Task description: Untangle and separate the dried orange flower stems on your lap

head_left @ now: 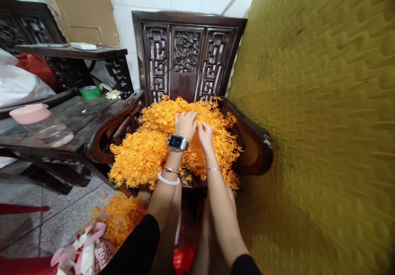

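Note:
A big heap of thin orange artificial flower pieces point(135, 153) covers the seat of a dark carved wooden chair point(185, 18). Over the middle of the heap, my left hand point(185, 126) has its fingers bent and drawn together around some of the orange pieces; a square watch sits on that wrist. Close beside it, my right hand point(205, 134) pinches a small orange flower piece between thumb and fingertips. The fingertips of both hands almost meet, and the orange mass partly hides what lies between them.
A dark side table on the left bears a pink-lidded water bottle point(45, 125) and green tape point(90, 92). More orange pieces point(123, 217) lie on the floor near a pink-handled bag point(89, 252). A tall yellow textured mat point(317, 127) stands close on the right.

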Motion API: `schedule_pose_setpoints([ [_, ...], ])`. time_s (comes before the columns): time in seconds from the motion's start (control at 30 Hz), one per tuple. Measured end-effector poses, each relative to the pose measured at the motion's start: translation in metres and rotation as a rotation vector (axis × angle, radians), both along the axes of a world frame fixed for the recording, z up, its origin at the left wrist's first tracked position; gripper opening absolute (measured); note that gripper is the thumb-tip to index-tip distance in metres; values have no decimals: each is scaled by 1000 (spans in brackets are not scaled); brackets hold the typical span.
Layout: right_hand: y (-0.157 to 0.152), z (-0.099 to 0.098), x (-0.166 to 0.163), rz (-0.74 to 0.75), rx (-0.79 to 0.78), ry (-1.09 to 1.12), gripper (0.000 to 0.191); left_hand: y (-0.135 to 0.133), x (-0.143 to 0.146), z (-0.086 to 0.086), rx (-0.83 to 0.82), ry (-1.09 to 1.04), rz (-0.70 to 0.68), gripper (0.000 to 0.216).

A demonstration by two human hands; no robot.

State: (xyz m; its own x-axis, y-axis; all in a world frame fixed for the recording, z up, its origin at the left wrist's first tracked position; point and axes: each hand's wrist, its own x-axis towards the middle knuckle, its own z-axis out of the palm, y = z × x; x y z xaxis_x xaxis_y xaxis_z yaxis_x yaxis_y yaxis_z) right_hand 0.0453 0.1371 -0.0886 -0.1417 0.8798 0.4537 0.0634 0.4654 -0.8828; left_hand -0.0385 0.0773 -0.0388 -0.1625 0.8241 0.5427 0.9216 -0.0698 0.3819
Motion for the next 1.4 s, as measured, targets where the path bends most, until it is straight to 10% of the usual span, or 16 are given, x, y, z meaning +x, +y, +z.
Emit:
schedule_pose_setpoints([
  [0.13,5,8,17,-33,-123,119,30,10,9,-30,-121,-72,-31,59],
  [0.3,0,16,27,-68,-180,207,31,27,15,-69,-124,-163,-66,38],
  [0.63,-38,35,28,-288,57,412,30,62,17,-94,300,-419,-159,49],
  [1.4,-110,87,63,-572,324,712,25,77,25,-81,590,-257,-364,77],
])
